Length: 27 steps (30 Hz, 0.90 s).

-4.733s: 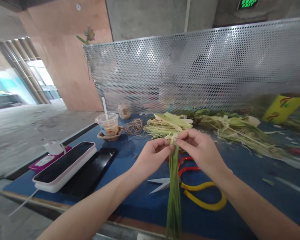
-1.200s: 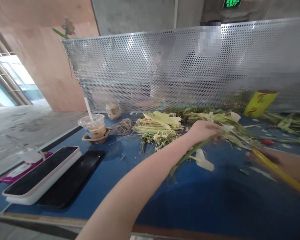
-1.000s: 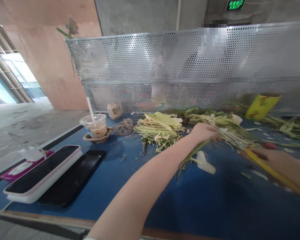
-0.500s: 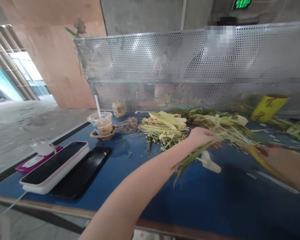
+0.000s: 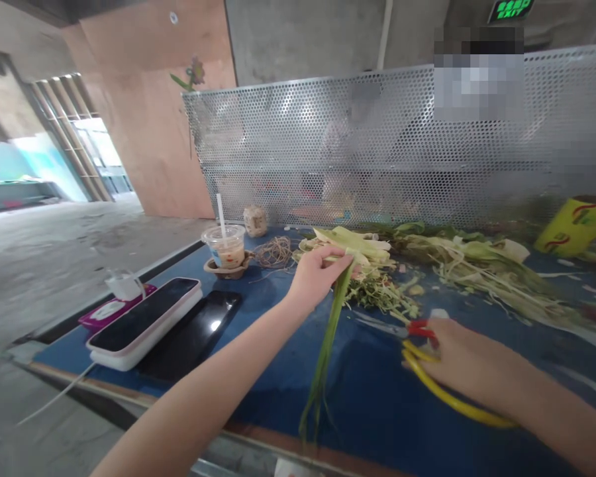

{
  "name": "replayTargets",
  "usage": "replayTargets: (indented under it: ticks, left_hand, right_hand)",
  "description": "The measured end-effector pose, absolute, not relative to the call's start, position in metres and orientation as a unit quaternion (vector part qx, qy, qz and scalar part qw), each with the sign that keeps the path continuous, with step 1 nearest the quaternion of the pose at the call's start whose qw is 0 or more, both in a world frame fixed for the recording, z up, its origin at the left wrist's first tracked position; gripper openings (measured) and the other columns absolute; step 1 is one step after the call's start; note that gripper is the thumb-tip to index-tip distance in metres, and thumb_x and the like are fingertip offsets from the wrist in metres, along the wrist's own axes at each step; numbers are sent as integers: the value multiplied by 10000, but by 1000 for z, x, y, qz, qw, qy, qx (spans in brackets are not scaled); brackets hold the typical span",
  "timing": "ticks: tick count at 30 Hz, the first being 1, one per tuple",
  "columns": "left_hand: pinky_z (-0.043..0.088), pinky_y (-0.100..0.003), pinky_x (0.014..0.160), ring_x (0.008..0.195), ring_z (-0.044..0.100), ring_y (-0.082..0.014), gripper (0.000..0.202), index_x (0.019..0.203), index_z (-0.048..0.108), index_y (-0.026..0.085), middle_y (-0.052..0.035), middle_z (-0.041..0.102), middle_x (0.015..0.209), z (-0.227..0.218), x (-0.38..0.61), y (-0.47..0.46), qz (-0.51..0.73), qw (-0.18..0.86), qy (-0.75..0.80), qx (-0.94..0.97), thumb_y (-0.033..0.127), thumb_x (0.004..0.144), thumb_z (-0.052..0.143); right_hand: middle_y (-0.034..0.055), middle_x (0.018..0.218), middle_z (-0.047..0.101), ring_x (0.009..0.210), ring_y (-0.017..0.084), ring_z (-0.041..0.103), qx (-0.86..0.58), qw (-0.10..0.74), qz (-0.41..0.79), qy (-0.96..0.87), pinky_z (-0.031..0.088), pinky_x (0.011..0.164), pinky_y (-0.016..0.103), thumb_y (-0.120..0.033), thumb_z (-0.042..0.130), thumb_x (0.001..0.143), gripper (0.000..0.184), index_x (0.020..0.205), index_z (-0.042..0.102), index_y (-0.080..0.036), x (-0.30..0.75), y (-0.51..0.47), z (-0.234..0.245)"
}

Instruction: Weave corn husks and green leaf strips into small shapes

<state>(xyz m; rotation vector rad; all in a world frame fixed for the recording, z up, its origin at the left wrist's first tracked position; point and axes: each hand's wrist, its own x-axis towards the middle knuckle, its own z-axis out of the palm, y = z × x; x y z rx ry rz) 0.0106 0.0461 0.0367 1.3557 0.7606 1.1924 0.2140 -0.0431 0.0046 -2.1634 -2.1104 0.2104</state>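
Pinched in my left hand [image 5: 318, 275] is a long bunch of green leaf strips [image 5: 328, 344], whose thin ends hang down toward the table's front edge. That hand is at the near side of a pile of pale green husks [image 5: 360, 242], with a heap of small shredded green trimmings [image 5: 382, 291] close by on its right. In my right hand [image 5: 469, 361] is a pair of scissors [image 5: 440, 391] with red and yellow handles. Its blades point left, low over the blue table and apart from the strips; blur hides how far they are open.
A lidded drink cup [image 5: 228, 252] with a straw, coiled twine [image 5: 273, 253] and phones [image 5: 146, 315] are on the left of the blue table [image 5: 268, 351]. Loose husks [image 5: 496, 271] and a yellow roll [image 5: 573, 225] lie right. A perforated metal screen [image 5: 298, 146] stands behind, a person beyond it.
My left hand has moved left with the green strips, which now hang lengthwise toward me. The scissors in my right hand have come left and down, away from the loose husks. The view has shifted slightly.
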Motion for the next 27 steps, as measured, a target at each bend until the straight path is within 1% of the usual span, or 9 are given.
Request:
replayTargets:
  ticks: [3, 6, 9, 11, 13, 14, 20, 24, 27]
  left_hand:
    - [519, -264, 642, 652, 668, -164, 146, 788, 565, 161, -3, 657, 564, 29, 9, 37, 518, 547, 315, 578, 277, 717, 619]
    - [507, -240, 611, 694, 671, -177, 177, 805, 567, 167, -10, 667, 583, 30, 9, 29, 517, 528, 321, 592, 310, 713, 615]
    - [490, -220, 568, 688, 670, -175, 170, 801, 561, 172, -11, 671, 592, 34, 9, 24, 528, 516, 318, 595, 316, 720, 602]
    - [489, -219, 569, 688, 667, -171, 157, 799, 559, 175, -8, 670, 596, 35, 9, 23, 540, 505, 309, 598, 311, 727, 593]
    - [493, -224, 586, 697, 664, -168, 147, 803, 559, 179, -6, 671, 609, 34, 9, 22, 546, 496, 306, 602, 303, 730, 589]
    - [491, -222, 582, 695, 661, -167, 149, 812, 562, 181, -7, 673, 619, 34, 9, 22, 546, 491, 307, 605, 303, 730, 588]
    - [402, -168, 403, 456, 567, -96, 149, 836, 565, 190, 7, 671, 625, 34, -1, 29, 557, 485, 338, 584, 299, 735, 574]
    - [471, -203, 513, 524, 602, -108, 91, 807, 564, 180, 16, 663, 613, 37, -7, 35, 592, 503, 334, 534, 226, 730, 573]
    - [495, -228, 558, 553, 630, -126, 74, 805, 558, 167, 14, 655, 587, 41, -8, 36, 603, 528, 331, 497, 187, 734, 566]
  right_hand:
    - [103, 808, 611, 666, 222, 600, -678, 34, 106, -727, 411, 528, 290, -405, 531, 663, 259, 775, 534, -171, 206, -39, 1]
    - [105, 805, 604, 739, 259, 589, -659, 46, 54, -749, 430, 586, 321, -386, 595, 600, 248, 721, 549, -174, 208, -35, 5]
    - [102, 778, 616, 739, 253, 583, -635, 108, 52, -764, 438, 662, 368, -382, 542, 678, 209, 701, 558, -175, 200, -33, 19]
    - [92, 859, 632, 771, 237, 594, -625, 186, 155, -742, 457, 671, 363, -461, 491, 733, 310, 852, 574, -187, 182, -32, 28]
    - [74, 980, 620, 886, 213, 588, -564, 285, 281, -723, 470, 737, 336, -497, 472, 762, 406, 1047, 510, -210, 159, -29, 31]
    - [62, 974, 623, 887, 206, 591, -528, 316, 334, -714, 473, 746, 335, -495, 480, 766, 425, 1089, 483, -218, 147, -27, 31]
    - [20, 755, 624, 722, 179, 631, -386, 391, 568, -613, 497, 716, 351, -405, 499, 796, 244, 891, 502, -180, 112, -13, 18]
    - [-2, 729, 605, 640, 150, 626, -365, 383, 647, -549, 518, 624, 320, -336, 522, 795, 194, 913, 511, -182, 116, -13, 19]
    - [3, 733, 606, 631, 133, 620, -352, 375, 672, -533, 520, 612, 295, -295, 541, 795, 172, 913, 545, -170, 121, -13, 20]
